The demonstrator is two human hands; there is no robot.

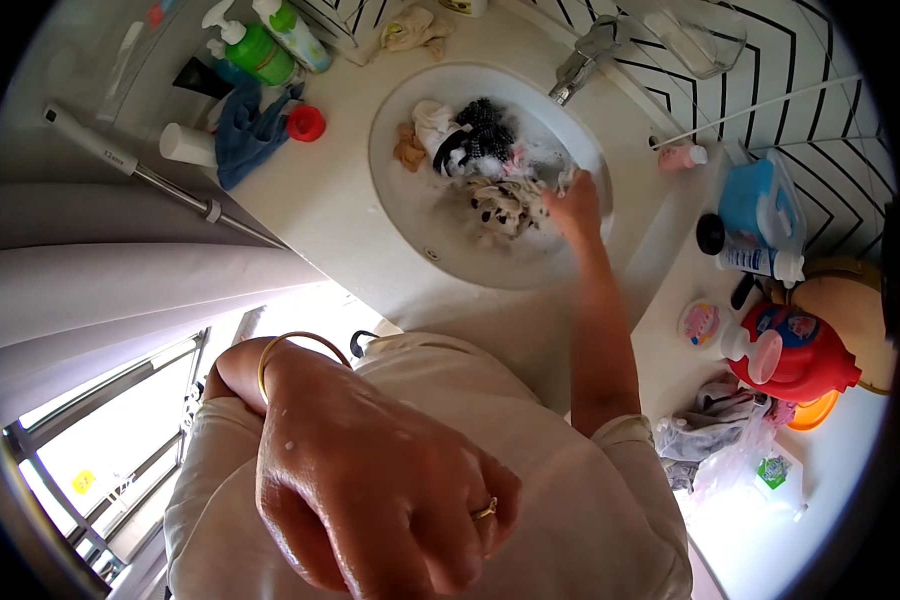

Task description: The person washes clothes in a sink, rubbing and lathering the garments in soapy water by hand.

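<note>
My right hand (576, 208) reaches into the round washbasin (395, 215) at its right side. Its fingers are closed on a cream cloth with dark spots (505, 205), which lies in sudsy water. Beside that cloth sit a black patterned cloth (487, 125), a white cloth (432, 125) and a small tan cloth (408, 148). Close to the camera, away from the basin, my wet left hand (385, 490) is raised in front of my chest, with a ring and a bangle on it. Its fingers are curled in; nothing shows in them, though the palm is hidden.
A faucet (585, 60) stands behind the basin. To the left are a green pump bottle (255, 50), a blue cloth (255, 135) and a red cap (306, 123). On the right stand a blue container (755, 205), a red jug (800, 355) and grey clothes (705, 425).
</note>
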